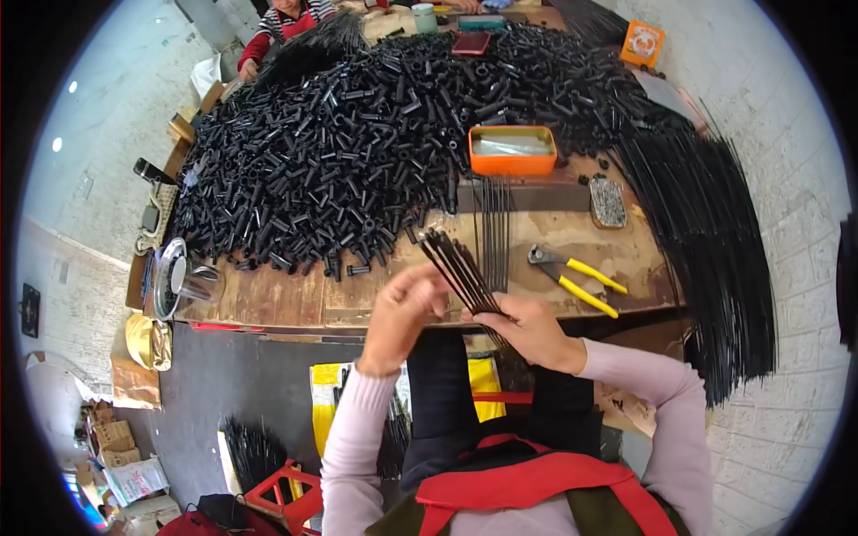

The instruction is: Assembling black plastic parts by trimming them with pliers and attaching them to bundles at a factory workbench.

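My right hand (527,330) is closed around a bundle of thin black rods (462,270), its thumb lying across them. The rods slant up and to the left over the table's front edge, and their far tips look thicker. Beside the bundle my left hand (407,308) has loosely bent fingers, slightly blurred, with no object visible in them. Past the hands, a row of similar dark rods (494,219) lies lengthwise on the wooden table (357,299). Cutting pliers with yellow handles (579,279) rest to the right of that row.
A large heap of short black tubular parts (349,152) covers the table's far and left side. Nearby are an orange tin (512,161), a small box of metal bits (608,202) and long black rods (715,259). A co-worker's hand (248,69) shows at the far left.
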Tool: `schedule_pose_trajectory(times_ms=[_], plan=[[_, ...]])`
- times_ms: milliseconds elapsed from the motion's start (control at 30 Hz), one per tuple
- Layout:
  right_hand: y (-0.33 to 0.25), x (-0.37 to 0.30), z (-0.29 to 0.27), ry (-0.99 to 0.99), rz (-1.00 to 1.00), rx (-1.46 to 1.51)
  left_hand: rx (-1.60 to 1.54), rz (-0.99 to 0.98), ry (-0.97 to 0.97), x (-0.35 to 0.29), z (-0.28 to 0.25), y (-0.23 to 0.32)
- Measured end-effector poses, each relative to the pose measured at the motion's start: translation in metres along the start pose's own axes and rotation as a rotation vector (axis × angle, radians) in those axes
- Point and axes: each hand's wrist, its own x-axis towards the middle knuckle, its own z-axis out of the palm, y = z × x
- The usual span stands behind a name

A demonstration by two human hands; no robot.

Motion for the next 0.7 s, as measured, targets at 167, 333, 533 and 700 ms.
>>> schedule_pose_trajectory(times_ms=[167,333,533,700], plan=[[0.006,-0.002,0.016,0.07,-0.107,0.066,0.769,0.234,0.16,-0.034,0.084,0.039],[0.016,-0.006,0.019,0.007,-0.075,0.199,0.549,0.213,0.113,-0.03,0.114,0.056],[0.014,-0.011,0.006,-0.023,-0.135,0.03,0.506,0.202,0.075,-0.038,0.112,0.046],[-0.004,-0.006,-0.036,0.077,-0.407,-0.22,0.51,0.164,0.04,-0.031,0.113,0.043]])
